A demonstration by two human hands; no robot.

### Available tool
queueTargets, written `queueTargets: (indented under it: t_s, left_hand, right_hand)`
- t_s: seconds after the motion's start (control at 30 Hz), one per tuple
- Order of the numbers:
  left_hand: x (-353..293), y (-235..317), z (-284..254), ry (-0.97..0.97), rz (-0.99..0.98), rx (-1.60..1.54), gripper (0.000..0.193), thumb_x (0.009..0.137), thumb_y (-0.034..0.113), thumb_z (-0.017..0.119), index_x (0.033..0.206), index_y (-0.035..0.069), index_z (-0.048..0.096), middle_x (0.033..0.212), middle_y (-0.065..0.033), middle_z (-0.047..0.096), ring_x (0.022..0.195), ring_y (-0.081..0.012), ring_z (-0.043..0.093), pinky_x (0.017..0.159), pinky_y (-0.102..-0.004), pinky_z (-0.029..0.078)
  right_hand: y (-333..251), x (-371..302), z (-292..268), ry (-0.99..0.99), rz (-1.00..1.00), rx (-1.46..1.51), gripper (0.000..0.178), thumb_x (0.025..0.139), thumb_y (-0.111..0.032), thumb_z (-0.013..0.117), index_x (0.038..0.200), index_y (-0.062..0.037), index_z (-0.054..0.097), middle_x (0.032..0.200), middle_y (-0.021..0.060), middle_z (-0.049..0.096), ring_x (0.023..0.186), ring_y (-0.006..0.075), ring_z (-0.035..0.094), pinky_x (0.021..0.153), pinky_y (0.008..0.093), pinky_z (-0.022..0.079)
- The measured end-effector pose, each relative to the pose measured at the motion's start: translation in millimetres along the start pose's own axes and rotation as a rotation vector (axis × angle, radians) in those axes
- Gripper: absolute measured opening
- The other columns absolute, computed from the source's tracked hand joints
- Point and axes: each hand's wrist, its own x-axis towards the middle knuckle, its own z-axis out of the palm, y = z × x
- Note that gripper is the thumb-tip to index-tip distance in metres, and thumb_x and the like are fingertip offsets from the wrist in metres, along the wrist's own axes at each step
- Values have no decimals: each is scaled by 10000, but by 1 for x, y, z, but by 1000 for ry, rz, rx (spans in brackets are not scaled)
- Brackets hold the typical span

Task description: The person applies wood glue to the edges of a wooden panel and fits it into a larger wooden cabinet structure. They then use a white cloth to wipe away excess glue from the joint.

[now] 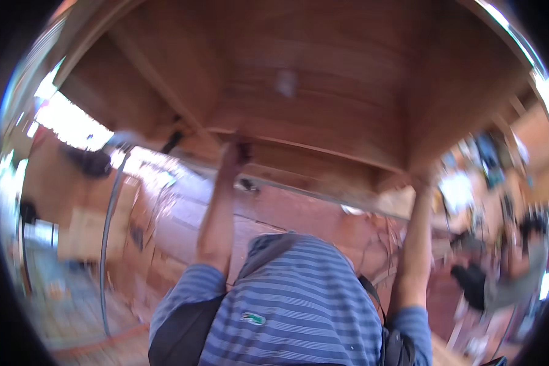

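A large brown wooden cabinet (pixel 323 55), its open compartments facing me, fills the upper part of the head view. My left hand (pixel 241 151) is closed on the lower front edge of the middle compartment, near a divider. At the cabinet's lower right corner, my right hand (pixel 426 175) grips the end of the side panel; motion blurs its fingers. Both my arms are stretched out toward the cabinet. A small whitish patch (pixel 285 83) shows on the wood inside the middle compartment.
Below the cabinet lies a reddish-brown surface (pixel 287 213) with loose cables (pixel 378 244) on its right. A dark hose (pixel 108 238) hangs at the left, before wooden panels (pixel 85 235). Another person (pixel 518 274) is at the right, near a cluttered area (pixel 470 183).
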Motion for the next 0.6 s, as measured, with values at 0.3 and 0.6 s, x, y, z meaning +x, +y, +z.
queueTargets:
  t_s: [0.3,0.6]
  left_hand:
    - [-11,-5,67,101,301,-150,157,906,242,653,935,93,612,630,-11,559,486,-112,518,416,-240,444]
    - [-8,-9,62,132,280,-162,164,903,252,664,939,100,613,660,-9,579,476,-113,505,415,-249,439]
  right_hand:
    - [-15,-34,58,-87,-77,-100,681,977,-544,353,1422,-28,350,1418,143,448,1294,265,444,1085,376,369]
    - [-7,-26,44,-121,-58,-115,639,965,-454,436,1408,-3,345,1402,165,451,1275,288,463,1083,404,381]
